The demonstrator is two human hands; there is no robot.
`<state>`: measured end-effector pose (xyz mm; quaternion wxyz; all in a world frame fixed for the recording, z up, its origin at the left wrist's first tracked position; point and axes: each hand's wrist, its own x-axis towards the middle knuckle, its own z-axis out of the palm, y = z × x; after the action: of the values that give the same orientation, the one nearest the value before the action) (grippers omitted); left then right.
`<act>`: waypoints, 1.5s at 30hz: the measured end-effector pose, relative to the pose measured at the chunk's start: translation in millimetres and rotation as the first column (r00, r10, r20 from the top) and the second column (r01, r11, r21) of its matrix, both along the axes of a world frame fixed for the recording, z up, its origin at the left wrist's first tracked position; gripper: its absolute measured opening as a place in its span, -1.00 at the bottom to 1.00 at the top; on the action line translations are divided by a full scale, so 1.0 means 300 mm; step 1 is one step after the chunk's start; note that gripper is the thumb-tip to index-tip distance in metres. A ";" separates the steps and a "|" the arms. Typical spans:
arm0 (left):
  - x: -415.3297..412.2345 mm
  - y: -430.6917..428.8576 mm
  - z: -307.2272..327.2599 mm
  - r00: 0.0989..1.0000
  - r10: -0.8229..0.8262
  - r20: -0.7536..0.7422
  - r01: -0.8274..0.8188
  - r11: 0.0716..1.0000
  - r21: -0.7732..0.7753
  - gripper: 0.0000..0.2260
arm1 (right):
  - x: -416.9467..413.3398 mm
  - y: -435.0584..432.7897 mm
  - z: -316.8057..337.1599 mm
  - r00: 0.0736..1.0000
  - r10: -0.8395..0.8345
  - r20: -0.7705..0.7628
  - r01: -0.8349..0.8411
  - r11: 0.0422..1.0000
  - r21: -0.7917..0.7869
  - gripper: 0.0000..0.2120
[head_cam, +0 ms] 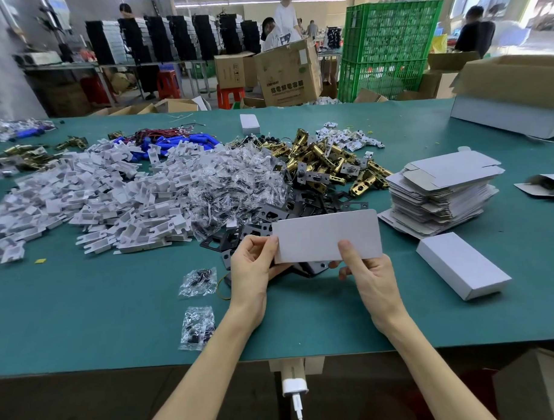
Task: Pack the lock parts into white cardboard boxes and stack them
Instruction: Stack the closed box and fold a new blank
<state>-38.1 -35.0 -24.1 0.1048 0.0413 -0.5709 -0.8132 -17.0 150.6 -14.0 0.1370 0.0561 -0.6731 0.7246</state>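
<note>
A person is holding a white cardboard box (327,236) in both hands, just above the near middle of a desk (84,310) covered in a flat teal mat. The box is showing one smooth, matte, rectangular face. The left hand (254,270) is pinching its left edge. The right hand (371,280) is gripping its lower right edge, thumb lying on the face and fingers curling underneath. Thin black metal plates (269,213) are lying directly beneath the box. Behind them, shiny brass latch bolts (327,164), crinkly clear screw bags (234,180) and blocky white plastic pieces (96,197) are lying in loose heaps. To the right, a closed white box (463,264) is lying near a stack of flat box blanks (441,191).
</note>
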 end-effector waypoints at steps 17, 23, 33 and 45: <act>0.012 0.007 0.011 0.988 -0.153 -0.033 0.152 0.987 -0.045 -0.61 | -0.002 -0.003 -0.028 0.995 0.052 -0.086 -0.046 0.997 0.068 -0.73; 0.003 0.006 0.002 0.988 -0.147 -0.049 0.142 0.986 -0.093 -0.62 | 0.004 -0.016 -0.031 0.992 0.091 -0.082 -0.082 0.990 0.111 -0.81; -0.003 -0.003 -0.006 0.978 -0.194 -0.072 0.188 0.978 -0.092 -0.61 | 0.004 -0.017 -0.031 0.990 0.109 -0.092 -0.098 0.988 0.117 -0.82; -0.007 0.001 0.003 1.000 0.002 -0.020 -0.002 1.000 0.030 -0.72 | 0.014 -0.033 -0.003 0.988 0.114 -0.104 -0.071 0.934 0.350 -0.16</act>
<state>-40.3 -34.6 -23.1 0.1109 0.0352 -0.5575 -0.8220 -12.8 140.7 -15.0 0.1317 0.1554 -0.7766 0.5961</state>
